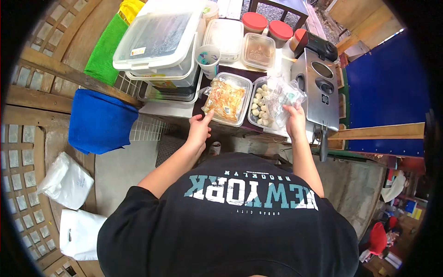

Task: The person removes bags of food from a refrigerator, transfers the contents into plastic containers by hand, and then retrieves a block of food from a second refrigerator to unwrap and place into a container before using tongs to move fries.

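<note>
My left hand (200, 129) is at the near left corner of a clear container (248, 92), its index finger stretched toward a plastic bag of orange-red food (224, 102) lying in it. Whether the fingertip touches the bag is unclear. To the right, a second clear container (252, 119) holds several round whitish balls (260, 102). My right hand (296, 121) pinches a crumpled clear plastic bag (284, 98) over that container's right side. The bag hides part of the balls.
Behind stand a large lidded bin (157, 44), a patterned cup (208, 60), lidded tubs (224, 39) and red-lidded jars (254, 22). A metal fryer (318, 87) with a black handle (324, 145) is at the right. Blue cloth (101, 121) hangs at the left.
</note>
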Demonstrator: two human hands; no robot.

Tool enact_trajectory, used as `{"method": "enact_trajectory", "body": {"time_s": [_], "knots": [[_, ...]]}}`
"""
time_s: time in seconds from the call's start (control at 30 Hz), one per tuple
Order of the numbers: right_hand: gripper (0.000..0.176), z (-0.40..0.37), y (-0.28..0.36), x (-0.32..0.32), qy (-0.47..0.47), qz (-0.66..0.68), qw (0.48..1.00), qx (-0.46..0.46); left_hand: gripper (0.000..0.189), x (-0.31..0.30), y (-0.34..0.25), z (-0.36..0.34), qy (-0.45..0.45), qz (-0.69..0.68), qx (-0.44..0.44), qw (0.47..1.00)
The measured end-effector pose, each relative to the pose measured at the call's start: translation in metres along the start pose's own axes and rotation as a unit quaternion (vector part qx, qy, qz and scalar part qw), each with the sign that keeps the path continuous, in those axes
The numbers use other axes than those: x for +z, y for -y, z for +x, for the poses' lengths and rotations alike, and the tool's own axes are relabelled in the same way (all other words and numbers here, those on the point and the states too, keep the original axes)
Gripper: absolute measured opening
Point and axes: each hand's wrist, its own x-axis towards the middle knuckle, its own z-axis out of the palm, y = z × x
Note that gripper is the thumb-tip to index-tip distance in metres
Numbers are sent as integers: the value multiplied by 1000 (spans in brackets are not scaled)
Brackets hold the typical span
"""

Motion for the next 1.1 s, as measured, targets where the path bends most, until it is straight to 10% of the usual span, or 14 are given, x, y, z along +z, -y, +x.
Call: {"method": "enact_trajectory", "body": {"time_s": [0.4, 0.63, 0.83, 0.97, 1.1], "knots": [[47, -12, 25, 13, 68, 274, 956, 80, 74, 10, -8, -2, 7, 0, 4, 1000], [37, 38, -16, 27, 164, 131, 956, 208, 69, 5, 9, 33, 53, -77, 14, 995], [56, 71, -58, 75, 164, -412, 896, -1, 57, 20, -21, 46, 92, -48, 75, 992], [59, 57, -74, 93, 109, -485, 847, -185, 46, 32, -32, 41, 199, -71, 129, 969], [57, 34, -82, 102, 65, -541, 819, -180, 39, 40, -22, 46, 236, 5, 187, 954]]}}
